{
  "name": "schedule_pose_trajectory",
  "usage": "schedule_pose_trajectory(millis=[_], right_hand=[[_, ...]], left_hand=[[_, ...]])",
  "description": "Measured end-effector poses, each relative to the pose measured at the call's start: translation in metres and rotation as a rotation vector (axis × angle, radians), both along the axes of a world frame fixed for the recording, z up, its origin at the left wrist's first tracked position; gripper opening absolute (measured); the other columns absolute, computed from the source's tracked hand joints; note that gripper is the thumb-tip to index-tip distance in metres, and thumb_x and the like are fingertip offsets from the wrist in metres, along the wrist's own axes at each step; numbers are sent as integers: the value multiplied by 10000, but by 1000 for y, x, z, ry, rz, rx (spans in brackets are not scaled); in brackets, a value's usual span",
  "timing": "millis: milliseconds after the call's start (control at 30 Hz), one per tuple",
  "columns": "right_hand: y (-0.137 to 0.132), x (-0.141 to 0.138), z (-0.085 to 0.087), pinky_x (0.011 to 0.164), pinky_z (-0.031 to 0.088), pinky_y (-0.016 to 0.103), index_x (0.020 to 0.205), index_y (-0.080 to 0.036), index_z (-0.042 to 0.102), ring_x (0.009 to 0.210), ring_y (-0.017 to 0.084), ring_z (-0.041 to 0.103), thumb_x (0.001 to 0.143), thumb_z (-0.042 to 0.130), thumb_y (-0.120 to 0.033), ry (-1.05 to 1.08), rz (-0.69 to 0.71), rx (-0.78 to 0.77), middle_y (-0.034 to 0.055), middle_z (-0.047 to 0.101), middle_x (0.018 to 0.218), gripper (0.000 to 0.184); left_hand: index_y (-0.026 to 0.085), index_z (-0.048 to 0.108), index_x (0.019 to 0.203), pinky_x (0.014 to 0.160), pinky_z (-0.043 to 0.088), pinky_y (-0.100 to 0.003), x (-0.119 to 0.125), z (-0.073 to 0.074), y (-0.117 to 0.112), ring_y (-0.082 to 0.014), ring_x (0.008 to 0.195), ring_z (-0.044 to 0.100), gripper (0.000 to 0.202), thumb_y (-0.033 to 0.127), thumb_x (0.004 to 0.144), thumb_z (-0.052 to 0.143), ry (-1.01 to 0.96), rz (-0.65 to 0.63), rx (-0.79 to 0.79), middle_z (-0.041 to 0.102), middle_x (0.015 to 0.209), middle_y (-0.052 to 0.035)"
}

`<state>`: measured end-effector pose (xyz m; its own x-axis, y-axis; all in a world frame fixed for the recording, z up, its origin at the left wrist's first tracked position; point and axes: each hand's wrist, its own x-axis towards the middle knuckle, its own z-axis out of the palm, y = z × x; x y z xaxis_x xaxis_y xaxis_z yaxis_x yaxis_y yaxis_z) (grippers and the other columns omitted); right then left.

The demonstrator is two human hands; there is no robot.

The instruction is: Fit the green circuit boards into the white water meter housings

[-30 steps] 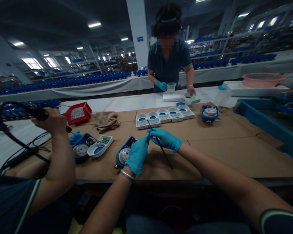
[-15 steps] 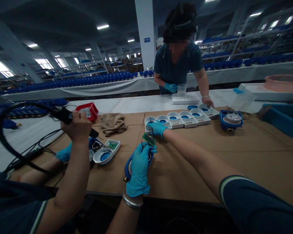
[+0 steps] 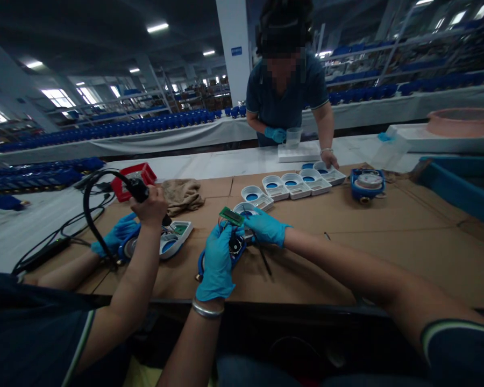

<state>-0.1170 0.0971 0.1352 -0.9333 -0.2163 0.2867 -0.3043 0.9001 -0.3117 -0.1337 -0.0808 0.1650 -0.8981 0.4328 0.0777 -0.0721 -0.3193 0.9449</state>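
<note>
My left hand (image 3: 216,264), in a blue glove, pinches a small green circuit board (image 3: 230,216) with thin wires. Under that hand lies a blue meter body (image 3: 237,251) with a round black part showing. My right hand (image 3: 267,228), gloved too, grips the edge of a white plastic cover (image 3: 242,207) with a round blue window, close beside the board. A thin black stick-like tool (image 3: 265,260) slants down from under my right hand; how it is held is hidden.
White covers (image 3: 291,185) stand in a row; a person opposite touches the far one. Another blue meter (image 3: 367,185) sits right. At left, a co-worker holds a black corded tool (image 3: 139,189) over another cover (image 3: 176,244). A brown cloth (image 3: 181,194) and red bin (image 3: 135,180) lie behind.
My right hand has drawn the nearest white cover out of the row, toward me and the circuit board. The co-worker's corded tool has moved right and down over the other cover.
</note>
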Motion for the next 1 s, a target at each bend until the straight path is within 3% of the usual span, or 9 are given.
schedule_pose_trajectory(millis=[167, 233, 333, 433, 500, 600, 700, 833, 1000], right_hand=[[-10, 44, -5, 1043, 374, 470, 1141, -100, 635, 1149, 329, 549, 795, 696, -388, -8, -140, 100, 217, 627, 1191, 454], [-18, 61, -5, 1007, 397, 459, 1131, -62, 641, 1103, 355, 576, 807, 685, -444, -76, -259, 166, 257, 639, 1147, 503], [-23, 80, 1, 873, 451, 400, 1087, -77, 669, 971, 332, 635, 882, 580, -527, -186, -391, 145, 241, 686, 1030, 503], [-3, 81, 14, 814, 447, 363, 1083, -121, 681, 930, 294, 658, 986, 412, -440, -160, -477, 120, 197, 710, 1018, 429], [21, 73, 18, 852, 433, 348, 1172, -152, 659, 993, 278, 652, 980, 441, -323, -112, -443, 140, 164, 706, 1099, 337], [54, 64, 12, 873, 431, 301, 1246, -175, 634, 1037, 245, 644, 911, 568, -250, -217, -373, 107, 120, 695, 1178, 349], [64, 70, -2, 857, 447, 291, 1182, -165, 671, 1033, 243, 652, 939, 537, -287, -341, -439, 79, 127, 691, 1192, 302], [42, 104, -8, 866, 458, 314, 1095, -135, 697, 1038, 266, 660, 958, 489, -281, -361, -571, 124, 178, 700, 1134, 289], [1, 147, 6, 844, 475, 297, 1092, -129, 706, 1021, 261, 676, 967, 466, -311, -461, -652, 132, 193, 706, 1102, 327]], left_hand=[[179, 686, 979, 761, 538, -256, 7, -2, -4, -112, 748, 662, 273, 351, 772, 733, -12, -28, -15, 713, 900, -10], [176, 687, 1009, 755, 543, -254, 8, -6, -5, -112, 746, 664, 293, 359, 784, 731, 2, -55, -19, 717, 911, -17], [162, 688, 992, 725, 544, -243, 10, -9, -6, -111, 723, 660, 287, 364, 794, 727, 24, -67, -51, 716, 891, -24], [157, 693, 990, 747, 546, -242, 12, -8, -6, -118, 755, 668, 278, 362, 803, 715, 67, -60, -99, 718, 910, -30], [160, 692, 986, 747, 545, -241, 14, -6, -6, -122, 762, 669, 268, 363, 811, 701, 106, -77, -130, 717, 912, -29], [157, 678, 912, 690, 534, -232, 15, -6, -6, -125, 716, 655, 240, 378, 817, 685, 157, -112, -195, 705, 836, -23], [160, 665, 894, 668, 523, -235, 15, -8, -6, -131, 699, 646, 257, 406, 820, 673, 187, -134, -250, 693, 809, -20], [169, 653, 908, 679, 505, -239, 18, -8, -3, -129, 703, 630, 266, 427, 849, 623, 256, -189, -347, 685, 820, -14], [180, 614, 769, 702, 473, -250, 24, 0, 6, -130, 687, 582, 184, 294, 892, 537, 542, -239, -552, 658, 777, -9]])
